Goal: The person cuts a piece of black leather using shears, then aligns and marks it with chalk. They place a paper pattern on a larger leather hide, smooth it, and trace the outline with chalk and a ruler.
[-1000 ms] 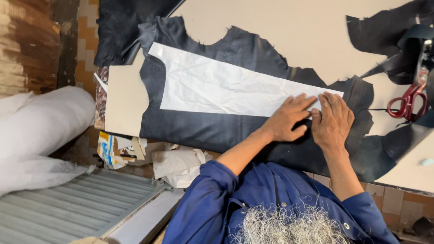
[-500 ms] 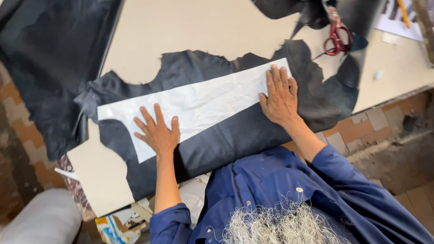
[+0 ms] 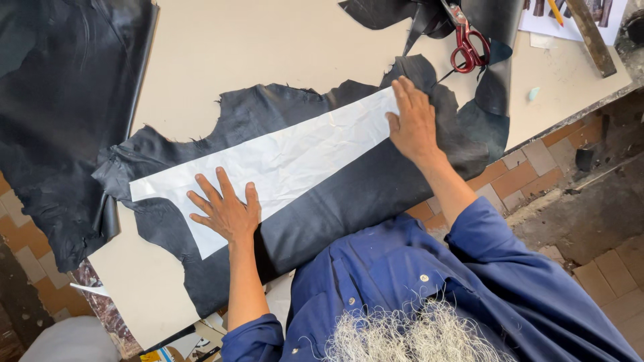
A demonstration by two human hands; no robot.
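A long white paper pattern (image 3: 288,161) lies across a piece of black leather (image 3: 349,201) on a beige table (image 3: 268,47). My left hand (image 3: 225,211) presses flat on the pattern's left part, fingers spread. At the pattern's right end, my right hand (image 3: 412,121) also lies flat with fingers together, partly on the paper and partly on the leather. Neither hand grips anything. Blue sleeves cover both my arms.
Red-handled scissors (image 3: 464,47) rest at the back right on more black leather. A large black hide (image 3: 60,114) hangs over the table's left side. A wooden stick (image 3: 594,37), a pencil and papers sit at the far right corner. Brick floor lies below the table edge.
Both hands were together at the pattern's right end; the left hand has moved out to the left part. The view has swung, and the hands now hold steady on the paper.
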